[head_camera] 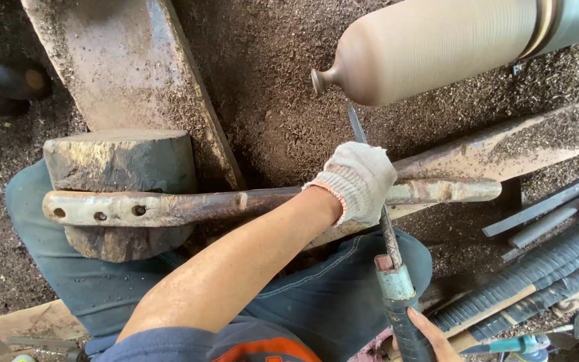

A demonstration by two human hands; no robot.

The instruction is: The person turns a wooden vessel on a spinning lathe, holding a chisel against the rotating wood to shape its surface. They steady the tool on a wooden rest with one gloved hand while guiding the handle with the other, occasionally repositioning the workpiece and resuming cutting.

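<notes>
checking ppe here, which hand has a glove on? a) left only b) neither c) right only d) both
a: the left hand wears a white knit glove and presses the chisel onto the tool rest, while the right hand on the handle is bare.

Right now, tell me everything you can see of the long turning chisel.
The chisel is a long, slim metal tool: a narrow grey blade, a rusty shank, a pale metal collar, then a dark wrapped handle. It slants up across the worn wooden rest bar, its tip just under the rounded clay-coloured workpiece. The gloved left hand presses it on the bar; the bare right hand grips the handle.
</notes>
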